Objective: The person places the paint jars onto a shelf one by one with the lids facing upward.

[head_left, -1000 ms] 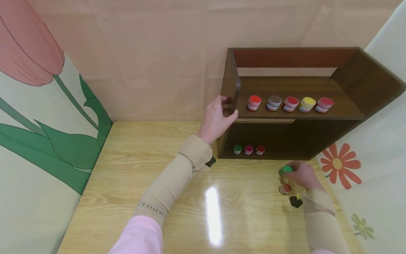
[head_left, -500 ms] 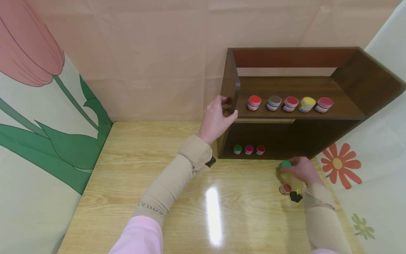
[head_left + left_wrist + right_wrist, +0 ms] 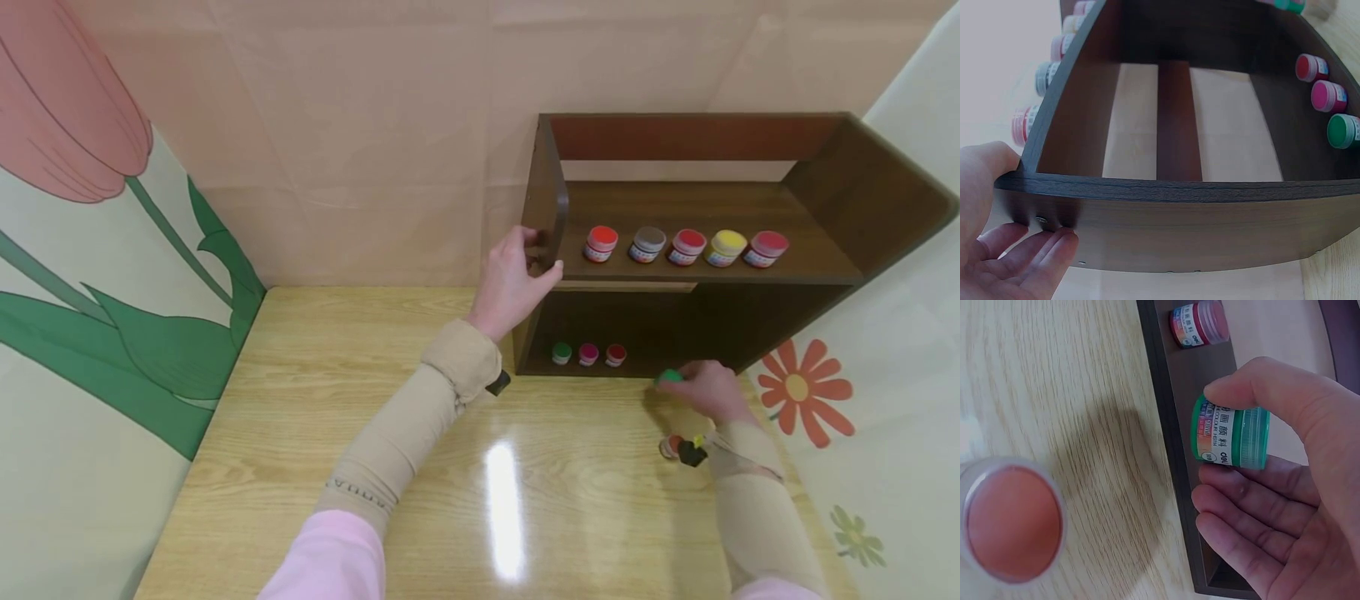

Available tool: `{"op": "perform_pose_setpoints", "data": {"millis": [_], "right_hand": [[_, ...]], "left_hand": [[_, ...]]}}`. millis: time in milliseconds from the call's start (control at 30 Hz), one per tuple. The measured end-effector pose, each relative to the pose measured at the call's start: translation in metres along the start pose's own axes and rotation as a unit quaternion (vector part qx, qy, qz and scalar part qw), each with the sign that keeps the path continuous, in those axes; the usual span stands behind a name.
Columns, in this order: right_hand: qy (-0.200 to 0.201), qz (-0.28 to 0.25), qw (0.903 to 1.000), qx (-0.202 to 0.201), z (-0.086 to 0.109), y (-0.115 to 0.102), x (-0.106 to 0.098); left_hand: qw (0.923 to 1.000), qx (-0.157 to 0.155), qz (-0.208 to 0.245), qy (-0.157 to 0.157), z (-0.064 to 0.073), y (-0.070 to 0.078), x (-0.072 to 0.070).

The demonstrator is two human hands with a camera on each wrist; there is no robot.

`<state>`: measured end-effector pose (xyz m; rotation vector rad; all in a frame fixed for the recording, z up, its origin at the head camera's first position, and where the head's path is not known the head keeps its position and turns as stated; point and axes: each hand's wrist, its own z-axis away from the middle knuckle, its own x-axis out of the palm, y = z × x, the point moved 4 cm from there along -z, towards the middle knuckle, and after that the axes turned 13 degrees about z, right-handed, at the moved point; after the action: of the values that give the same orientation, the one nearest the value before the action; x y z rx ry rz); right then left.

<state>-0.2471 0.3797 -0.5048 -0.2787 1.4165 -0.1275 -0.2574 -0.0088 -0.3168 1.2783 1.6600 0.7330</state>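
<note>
My right hand (image 3: 716, 390) pinches a small green paint jar (image 3: 1229, 432) between thumb and fingertips. The jar hangs at the front edge of the lower shelf, on the right. An orange-brown paint jar (image 3: 1015, 522) stands on the table nearer to me, partly covered by the wrist camera in the head view. My left hand (image 3: 513, 283) grips the left side panel of a dark wooden shelf (image 3: 1179, 190), thumb at the front edge and fingers against the outer face. Green (image 3: 562, 353), magenta (image 3: 588, 355) and dark red (image 3: 616, 355) jars stand in the lower compartment, at its left.
On the upper board several paint jars stand in a row, among them a red one (image 3: 602, 243), a grey one (image 3: 647, 244) and a yellow one (image 3: 726, 247). The wooden table (image 3: 360, 358) extends left of the shelf. A flower-printed cloth (image 3: 892, 400) borders the right side.
My right hand has carried the green jar away from me, off the table area and up to the lower shelf's front edge. The left hand keeps its grip on the shelf.
</note>
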Motion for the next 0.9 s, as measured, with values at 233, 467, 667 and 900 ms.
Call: {"op": "perform_pose_setpoints", "data": {"millis": [233, 467, 667, 900], "right_hand": [[0.016, -0.013, 0.9998, 0.005, -0.011, 0.002, 0.007], [0.041, -0.017, 0.9988, 0.021, -0.023, 0.001, 0.007], [0.055, -0.02, 0.9979, 0.028, -0.031, -0.003, 0.008], [0.061, -0.033, 0.9971, 0.032, -0.041, -0.007, 0.012]], "left_hand": [[1.0, 0.001, -0.001, 0.002, 0.0, -0.001, 0.001], [1.0, 0.006, 0.003, 0.004, -0.001, -0.001, 0.001], [0.9999, 0.007, 0.006, 0.004, 0.0, -0.002, 0.001], [0.9999, 0.007, 0.008, 0.004, -0.001, -0.001, 0.001]]}}
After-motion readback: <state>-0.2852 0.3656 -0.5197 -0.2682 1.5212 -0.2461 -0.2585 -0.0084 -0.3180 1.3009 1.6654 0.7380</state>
